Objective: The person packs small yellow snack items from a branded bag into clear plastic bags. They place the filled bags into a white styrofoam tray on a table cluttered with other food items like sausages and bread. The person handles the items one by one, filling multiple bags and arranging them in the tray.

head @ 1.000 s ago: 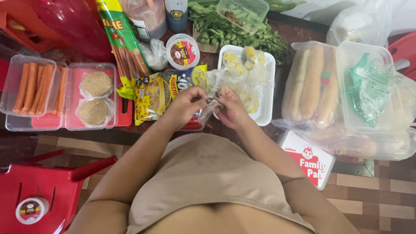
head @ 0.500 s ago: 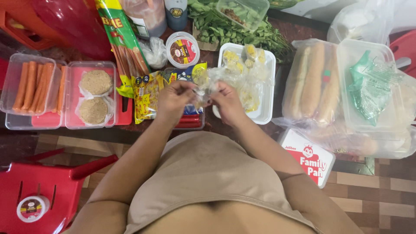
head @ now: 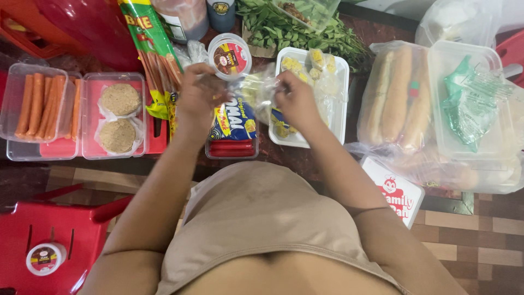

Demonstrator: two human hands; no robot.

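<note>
Head view: your left hand (head: 199, 95) and right hand (head: 295, 98) each pinch an end of a clear plastic bag (head: 256, 90), grip clamped on it, held above the surface. Below it lies a yellow-blue packet (head: 234, 123); right of it, a white tray (head: 338, 104). Far left, sausages (head: 38, 104) and patties (head: 117, 117).

A blue-and-yellow snack packet (head: 233, 123) lies at centre, a round white tub with a brown label (head: 230, 55) beyond it. A tall green-and-yellow stick packet (head: 152, 49) stands far left. Bagged hotdog buns (head: 397, 95) lie right, a red-and-white box (head: 396, 188) nearer.
</note>
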